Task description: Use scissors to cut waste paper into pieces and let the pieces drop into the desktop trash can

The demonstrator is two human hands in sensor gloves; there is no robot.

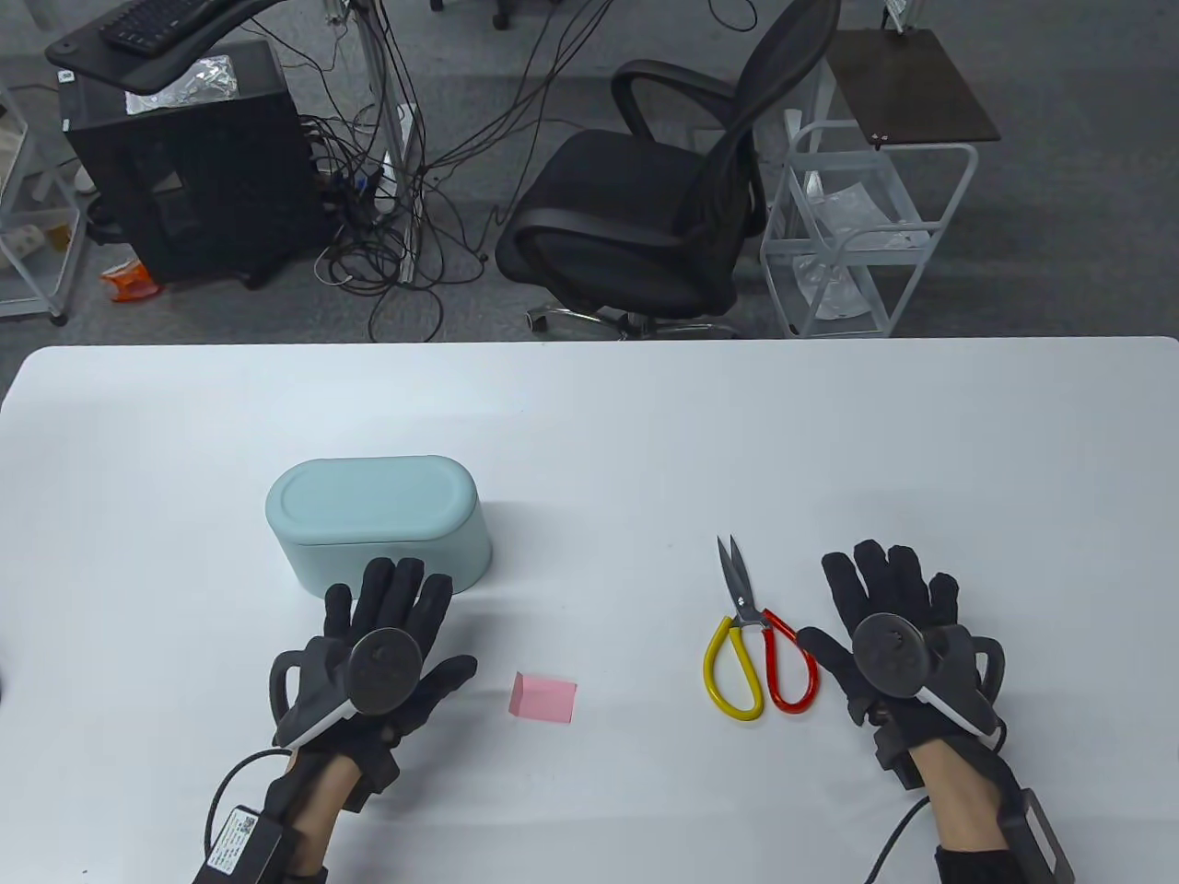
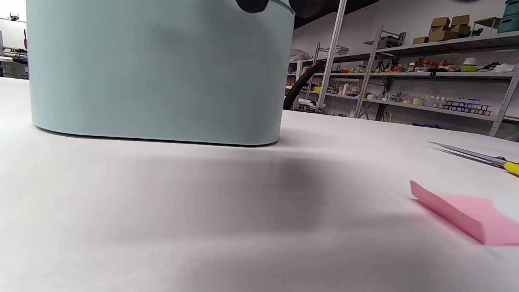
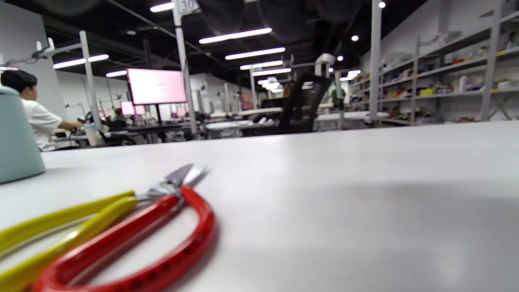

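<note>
A pale teal oval trash can (image 1: 378, 525) (image 2: 158, 69) (image 3: 16, 138) with its lid closed stands left of centre on the white table. A folded pink paper (image 1: 543, 696) (image 2: 466, 211) lies in front of it, to the right. Scissors (image 1: 755, 635) (image 3: 121, 231) with one yellow and one red loop handle lie flat, blades pointing away; their tips (image 2: 470, 153) show in the left wrist view. My left hand (image 1: 387, 626) rests flat with straight fingers just before the can, holding nothing. My right hand (image 1: 884, 599) lies flat beside the scissors' red handle, also holding nothing.
The table's far edge (image 1: 589, 343) faces a black office chair (image 1: 663, 193), a white wire cart (image 1: 857, 230) and a computer tower with cables on the floor. Bare table surface (image 1: 829, 442) spreads beyond the scissors.
</note>
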